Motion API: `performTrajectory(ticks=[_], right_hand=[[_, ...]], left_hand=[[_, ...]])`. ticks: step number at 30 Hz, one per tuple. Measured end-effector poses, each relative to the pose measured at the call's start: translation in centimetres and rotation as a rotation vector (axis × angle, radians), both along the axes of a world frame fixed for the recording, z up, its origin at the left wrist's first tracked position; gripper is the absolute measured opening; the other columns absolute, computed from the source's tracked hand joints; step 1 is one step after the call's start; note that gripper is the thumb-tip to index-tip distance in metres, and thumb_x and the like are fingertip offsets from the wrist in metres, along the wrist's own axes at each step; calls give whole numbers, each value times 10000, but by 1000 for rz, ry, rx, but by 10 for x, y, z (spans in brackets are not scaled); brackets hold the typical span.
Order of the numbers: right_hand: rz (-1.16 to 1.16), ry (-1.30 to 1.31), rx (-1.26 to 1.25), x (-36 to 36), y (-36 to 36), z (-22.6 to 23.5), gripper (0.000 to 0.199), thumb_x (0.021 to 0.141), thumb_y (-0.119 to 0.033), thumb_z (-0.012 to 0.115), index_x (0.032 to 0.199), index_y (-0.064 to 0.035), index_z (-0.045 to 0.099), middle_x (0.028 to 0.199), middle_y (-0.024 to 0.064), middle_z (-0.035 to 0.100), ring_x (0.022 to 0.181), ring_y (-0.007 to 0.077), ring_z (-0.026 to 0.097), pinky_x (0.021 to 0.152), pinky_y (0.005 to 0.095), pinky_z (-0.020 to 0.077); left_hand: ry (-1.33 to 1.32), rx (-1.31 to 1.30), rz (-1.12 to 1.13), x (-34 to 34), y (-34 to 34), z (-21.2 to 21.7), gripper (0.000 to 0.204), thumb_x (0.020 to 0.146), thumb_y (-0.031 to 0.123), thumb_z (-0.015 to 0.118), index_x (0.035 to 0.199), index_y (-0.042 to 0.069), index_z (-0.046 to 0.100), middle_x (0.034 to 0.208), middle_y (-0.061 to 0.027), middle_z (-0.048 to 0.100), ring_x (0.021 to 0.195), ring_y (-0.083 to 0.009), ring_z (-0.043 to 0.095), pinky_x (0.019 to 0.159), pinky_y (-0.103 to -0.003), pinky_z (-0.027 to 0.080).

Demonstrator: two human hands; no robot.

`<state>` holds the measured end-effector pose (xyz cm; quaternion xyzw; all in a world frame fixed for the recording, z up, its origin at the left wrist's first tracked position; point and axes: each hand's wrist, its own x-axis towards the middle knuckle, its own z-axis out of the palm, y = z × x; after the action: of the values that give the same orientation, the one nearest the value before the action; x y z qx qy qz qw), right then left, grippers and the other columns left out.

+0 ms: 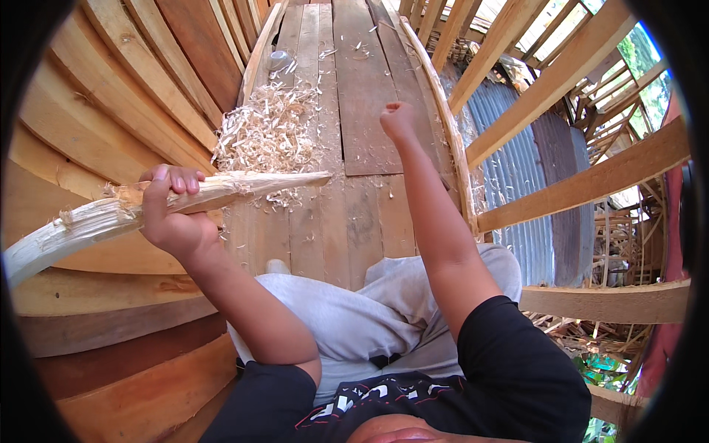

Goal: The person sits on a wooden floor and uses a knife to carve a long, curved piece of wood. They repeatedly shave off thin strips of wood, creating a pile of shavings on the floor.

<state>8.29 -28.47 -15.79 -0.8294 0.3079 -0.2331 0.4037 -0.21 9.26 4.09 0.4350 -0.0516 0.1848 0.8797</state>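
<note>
Left hand: my fingers wrapped around pale splintered wooden stick.
Right hand: my fist closed, raised over plank floor.
Shavings pile: beyond stick tip.

The stick is pale raw wood, splintered and rough where cut. Curly wood shavings lie on matt, weathered floor planks. Left wall boards are smooth sawn wood. Far right, grey corrugated metal, dull.

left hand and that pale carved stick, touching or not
Touching. The head view shows the left hand with its fingers wrapped over the pale wooden stick, gripping it near the middle.
</note>
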Motion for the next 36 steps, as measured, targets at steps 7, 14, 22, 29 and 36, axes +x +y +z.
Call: performTrajectory(ticks=[7, 14, 22, 29, 36], right_hand=[[52, 239, -559, -75, 16, -84, 178, 752, -48, 575, 902, -17, 666, 1000, 199, 622, 1007, 366, 572, 875, 431, 478], [47, 282, -512, -72, -16, -111, 163, 756, -1, 533, 800, -26, 689, 878, 169, 646, 925, 348, 592, 829, 418, 494], [-149, 169, -97, -41, -5, -66, 218, 701, 13, 606, 862, -61, 732, 866, 152, 699, 755, 259, 686, 706, 331, 543], [472, -523, 1096, 30, 73, 45, 225, 822, 38, 558, 1025, 54, 655, 1007, 157, 663, 903, 223, 657, 772, 292, 556], [385, 191, -173, 3, 44, 1, 393, 743, 69, 508, 1097, -20, 655, 1046, 184, 661, 976, 283, 645, 887, 356, 509]], left_hand=[[-23, -21, -57, 0, 0, -1, 107, 807, 144, 569, 780, 71, 495, 657, -11, 403, 629, -148, 416, 708, -355, 394], [-1, -29, -21, 1, 2, -3, 85, 801, 129, 563, 809, 64, 511, 658, -13, 414, 627, -148, 424, 705, -356, 405], [-12, -12, -15, 1, 5, -2, 96, 809, 142, 570, 795, 71, 506, 662, -9, 407, 636, -149, 427, 713, -359, 402], [-23, -4, -34, 2, 8, -3, 109, 813, 152, 569, 780, 70, 505, 659, -11, 405, 636, -155, 425, 718, -354, 395], [-11, -3, -18, 1, 4, -2, 129, 815, 154, 567, 748, 73, 492, 658, -12, 402, 638, -153, 421, 712, -351, 390]])
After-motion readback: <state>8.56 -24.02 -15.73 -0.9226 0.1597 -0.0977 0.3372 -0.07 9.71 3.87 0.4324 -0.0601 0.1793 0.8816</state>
